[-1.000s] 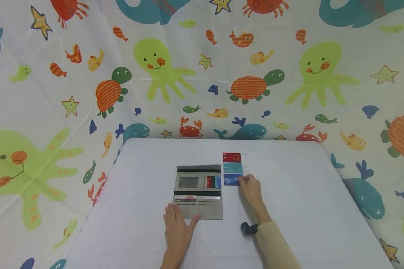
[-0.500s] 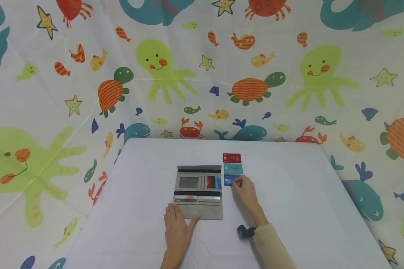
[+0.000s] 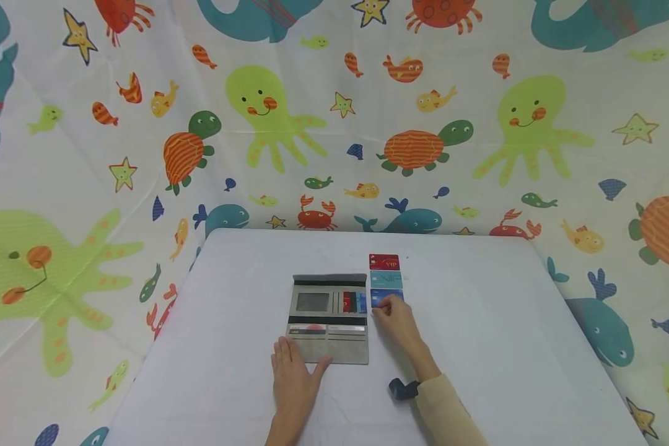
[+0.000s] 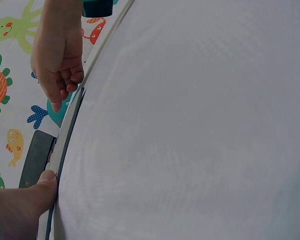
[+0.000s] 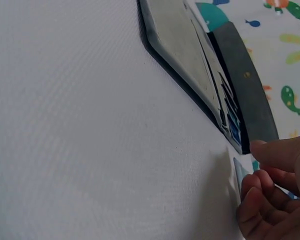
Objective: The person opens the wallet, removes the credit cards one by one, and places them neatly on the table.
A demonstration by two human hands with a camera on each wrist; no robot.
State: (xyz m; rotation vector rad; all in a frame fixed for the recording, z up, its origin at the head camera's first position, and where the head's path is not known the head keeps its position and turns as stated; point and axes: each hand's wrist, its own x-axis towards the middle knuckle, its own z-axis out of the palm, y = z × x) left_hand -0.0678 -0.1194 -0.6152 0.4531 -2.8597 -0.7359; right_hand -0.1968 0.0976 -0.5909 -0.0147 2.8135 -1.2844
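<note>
An open grey wallet (image 3: 340,352) lies on the white table, with several cards showing in its slots. My left hand (image 3: 297,381) rests on its lower left edge, fingers straight and thumb along the bottom rim; the left wrist view shows that thumb (image 4: 46,184) against the edge. Right of the wallet, a red card (image 3: 384,262), a teal card (image 3: 386,279) and a blue card (image 3: 380,297) lie in a column. My right hand (image 3: 400,322) is at the blue card's lower left corner, fingers curled. Whether it pinches the card is hidden.
The white table (image 3: 507,334) ends at a patterned cloth backdrop (image 3: 334,111) with sea animals. A dark camera (image 3: 403,389) is strapped to my right wrist, below the sleeve (image 3: 448,409). The wallet's raised flap (image 5: 245,85) stands along its far side.
My right hand has slid left along the blue card, from its lower right corner to its lower left one. The left hand and the wallet have stayed in place.
</note>
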